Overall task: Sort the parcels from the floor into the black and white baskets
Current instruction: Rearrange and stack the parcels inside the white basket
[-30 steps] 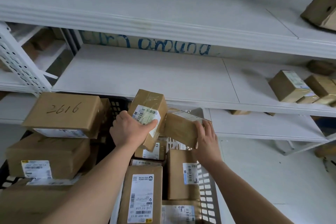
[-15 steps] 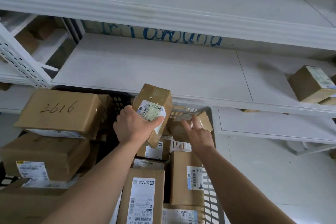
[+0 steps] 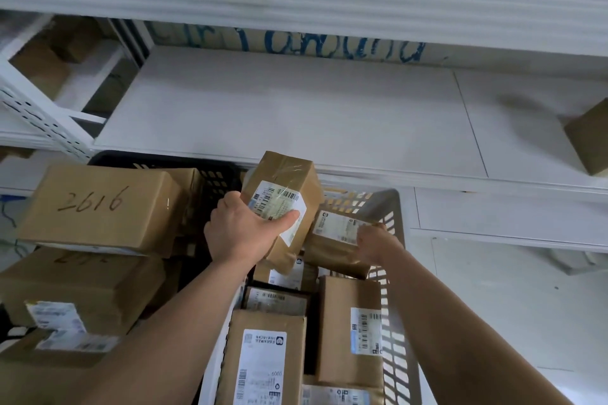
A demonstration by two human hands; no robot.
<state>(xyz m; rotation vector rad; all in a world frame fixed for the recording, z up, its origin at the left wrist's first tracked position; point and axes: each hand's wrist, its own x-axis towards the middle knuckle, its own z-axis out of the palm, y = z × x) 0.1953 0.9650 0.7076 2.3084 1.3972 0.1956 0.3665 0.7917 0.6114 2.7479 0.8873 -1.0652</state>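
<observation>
My left hand [image 3: 243,233] grips a small taped brown parcel [image 3: 286,181] with a white label, held up above the gap between the two baskets. My right hand [image 3: 375,245] rests with curled fingers on another brown labelled parcel [image 3: 335,240] lying at the far end of the white basket [image 3: 398,273]. The white basket holds several small labelled parcels. To its left the black basket [image 3: 214,177] is heaped with large cartons, the top one [image 3: 98,207] marked 2616.
White metal shelving [image 3: 296,115] runs across in front of me, its lower board just behind the baskets. A brown box [image 3: 589,138] sits on the shelf at the far right. Pale floor [image 3: 493,306] lies to the right of the white basket.
My right hand lowered its parcel into the far end of the white basket and now lies on it. My left hand kept its parcel raised. The view tilted down and left.
</observation>
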